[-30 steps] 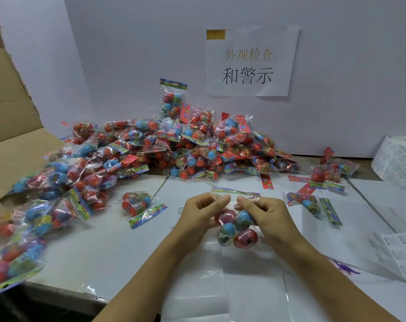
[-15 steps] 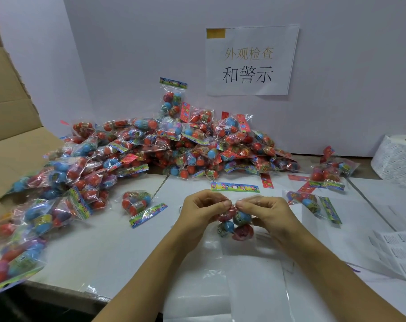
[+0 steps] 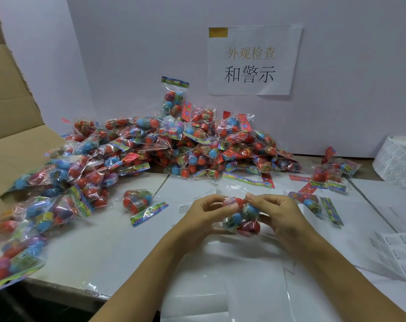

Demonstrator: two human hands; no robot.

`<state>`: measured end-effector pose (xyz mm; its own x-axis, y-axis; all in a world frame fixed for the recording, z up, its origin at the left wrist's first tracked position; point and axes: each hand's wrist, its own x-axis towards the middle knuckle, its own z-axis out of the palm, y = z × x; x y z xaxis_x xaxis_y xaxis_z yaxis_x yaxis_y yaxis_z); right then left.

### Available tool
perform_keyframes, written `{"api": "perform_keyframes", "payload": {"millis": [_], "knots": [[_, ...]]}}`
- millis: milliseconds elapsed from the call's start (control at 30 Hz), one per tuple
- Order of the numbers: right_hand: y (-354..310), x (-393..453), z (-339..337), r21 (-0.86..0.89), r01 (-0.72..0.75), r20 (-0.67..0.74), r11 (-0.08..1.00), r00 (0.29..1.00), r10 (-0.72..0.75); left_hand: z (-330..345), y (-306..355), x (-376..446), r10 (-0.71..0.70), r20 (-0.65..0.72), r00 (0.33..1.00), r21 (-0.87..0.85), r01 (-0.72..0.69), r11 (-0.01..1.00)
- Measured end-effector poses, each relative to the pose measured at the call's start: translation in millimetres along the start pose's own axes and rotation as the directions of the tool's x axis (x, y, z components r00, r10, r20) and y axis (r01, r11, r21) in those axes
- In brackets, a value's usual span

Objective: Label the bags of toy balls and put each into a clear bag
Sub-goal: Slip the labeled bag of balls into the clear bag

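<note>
— What are the hands doing?
— The left hand (image 3: 205, 212) and the right hand (image 3: 277, 211) both pinch one bag of toy balls (image 3: 242, 217), low in the middle of the frame.
— Where are the others?
— A big pile of bags (image 3: 151, 149) lies on the left and middle, and a label roll (image 3: 399, 159) sits at the right edge.

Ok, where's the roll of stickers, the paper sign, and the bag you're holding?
roll of stickers (image 3: 397, 163), head view, its side.
paper sign (image 3: 253, 61), head view, its middle.
held bag of balls (image 3: 244, 219), head view, the balls.
</note>
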<state>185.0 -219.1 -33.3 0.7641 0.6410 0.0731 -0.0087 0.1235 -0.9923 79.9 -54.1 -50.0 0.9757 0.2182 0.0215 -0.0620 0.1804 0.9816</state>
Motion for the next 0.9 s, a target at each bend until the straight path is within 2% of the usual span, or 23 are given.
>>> {"api": "perform_keyframes", "payload": {"millis": [300,600,667,767,833,900], "knots": [[-1,-1,3,0.064,0.002,0.027,0.998,1.000,-0.004,-3,4,1,0.067,-0.088,0.994,-0.117,-0.077,0.990],[1,0,4,0.093,0.041,-0.009,0.995,0.999,-0.040,-1,4,2,0.073,-0.097,0.993,-0.128,-0.085,0.988],[6,0,5,-0.019,0.058,-0.092,0.998,0.994,-0.060,-1,3,2,0.078,-0.107,0.991,-0.114,-0.091,0.989],[16,-2,7,-0.395,0.113,-0.300,0.912,0.922,-0.245,2,1,2,0.075,-0.128,0.989,-0.108,-0.089,0.990],[19,-3,9,-0.450,0.178,-0.277,0.875,0.904,-0.326,3,1,1,0.068,-0.104,0.992,-0.098,-0.078,0.992],[19,-4,12,-0.410,0.212,-0.222,0.887,0.920,-0.323,3,1,2,0.076,-0.065,0.995,-0.069,-0.080,0.994]]}}
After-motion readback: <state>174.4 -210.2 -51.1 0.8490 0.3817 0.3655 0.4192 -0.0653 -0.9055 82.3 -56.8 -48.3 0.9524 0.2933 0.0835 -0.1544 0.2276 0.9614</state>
